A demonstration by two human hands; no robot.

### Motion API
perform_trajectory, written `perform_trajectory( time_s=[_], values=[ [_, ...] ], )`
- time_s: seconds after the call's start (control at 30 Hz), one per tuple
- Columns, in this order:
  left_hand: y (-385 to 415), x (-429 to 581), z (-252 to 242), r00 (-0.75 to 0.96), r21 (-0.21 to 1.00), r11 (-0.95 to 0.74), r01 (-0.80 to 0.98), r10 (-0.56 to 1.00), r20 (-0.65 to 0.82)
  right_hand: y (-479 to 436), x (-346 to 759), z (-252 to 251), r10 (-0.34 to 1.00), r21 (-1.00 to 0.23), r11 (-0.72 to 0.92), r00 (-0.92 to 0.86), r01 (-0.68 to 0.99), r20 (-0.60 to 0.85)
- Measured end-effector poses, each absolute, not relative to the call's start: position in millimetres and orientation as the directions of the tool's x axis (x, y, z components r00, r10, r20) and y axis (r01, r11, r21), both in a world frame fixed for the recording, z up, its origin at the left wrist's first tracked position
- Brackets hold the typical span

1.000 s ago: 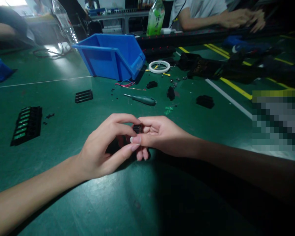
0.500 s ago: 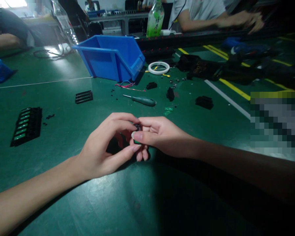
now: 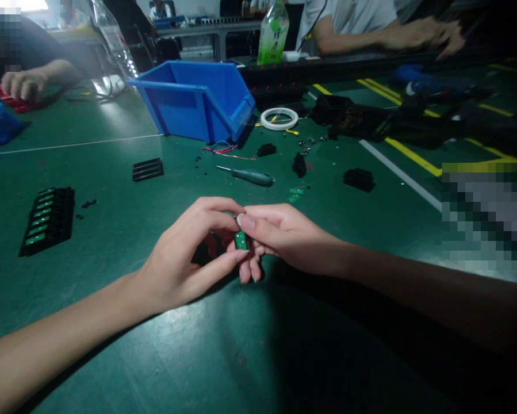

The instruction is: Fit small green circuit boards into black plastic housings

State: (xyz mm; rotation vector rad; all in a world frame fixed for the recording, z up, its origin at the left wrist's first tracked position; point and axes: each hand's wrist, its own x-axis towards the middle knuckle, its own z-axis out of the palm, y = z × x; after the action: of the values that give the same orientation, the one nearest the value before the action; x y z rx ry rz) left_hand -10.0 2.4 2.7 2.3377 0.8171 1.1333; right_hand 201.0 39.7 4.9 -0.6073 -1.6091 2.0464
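green small board is held between both hands, just above the table, in the middle. the left hand curls around a dark part, with its thumb and forefinger pressed on the board. the right hand pinches the board from the other side. it seems the board is being fitted to the part, so the next move needs a steady, gentle push. counted: one screwdriver, one blue bin, one tape ring, one tray, three loose black pieces.
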Motion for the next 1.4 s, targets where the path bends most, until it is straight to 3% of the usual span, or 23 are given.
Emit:
perform_trajectory(
  time_s=[0.3,1.4],
  values=[
    [2.3,-10.2,4.5,0.494,0.549,-0.771,0.324,0.632,0.597,39.9,201.5,4.4,0.593,-0.975,-0.214,-0.801,-0.060,-0.081],
    [2.2,-10.0,4.0,0.492,0.594,-0.739,0.318,0.664,0.563,40.0,200.8,3.6,0.596,-0.972,-0.227,-0.798,-0.063,-0.087]
  ],
)
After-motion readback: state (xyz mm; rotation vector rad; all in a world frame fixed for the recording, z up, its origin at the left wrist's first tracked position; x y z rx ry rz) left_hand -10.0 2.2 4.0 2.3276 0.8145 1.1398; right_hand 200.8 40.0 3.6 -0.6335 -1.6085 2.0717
